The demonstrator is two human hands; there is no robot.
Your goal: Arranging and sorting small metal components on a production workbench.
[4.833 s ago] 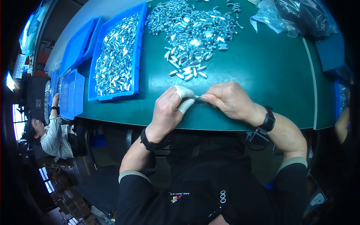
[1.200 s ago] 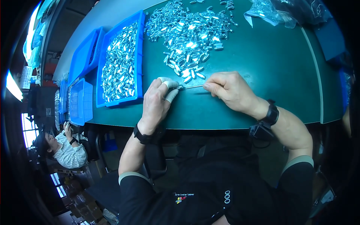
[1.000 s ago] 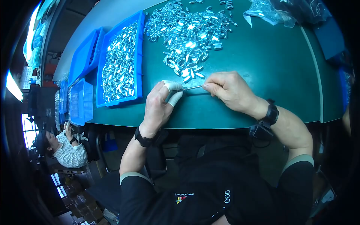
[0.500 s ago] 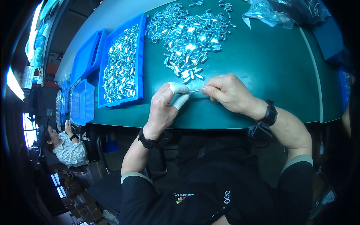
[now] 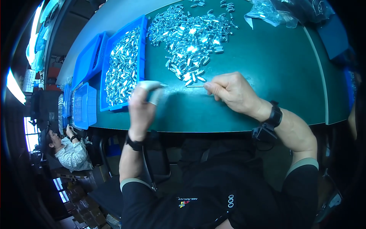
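My right hand (image 5: pixel 232 91) pinches a thin metal rod (image 5: pixel 195 86), which points left over the green table, just below the pile of small shiny metal parts (image 5: pixel 192 49). My left hand (image 5: pixel 143 105), smeared by motion, is beside the right wall of the blue tray (image 5: pixel 142 53). White covers sit on its thumb and forefinger. A small shiny metal part (image 5: pixel 163 84) shows at those fingertips, apart from the rod. More such metal parts (image 5: pixel 122 68) fill the blue tray.
Left of the tray stand an empty-looking blue tray (image 5: pixel 84 63) and a blue mesh basket (image 5: pixel 84 105). Clear plastic bags (image 5: pixel 270 13) lie at the far right of the green table (image 5: pixel 267 76). A person in a striped shirt (image 5: pixel 74 154) sits at the left.
My left hand has moved left toward the tray, away from the rod's tip, with the small metal part. My right hand has stayed nearly in place, holding the rod.
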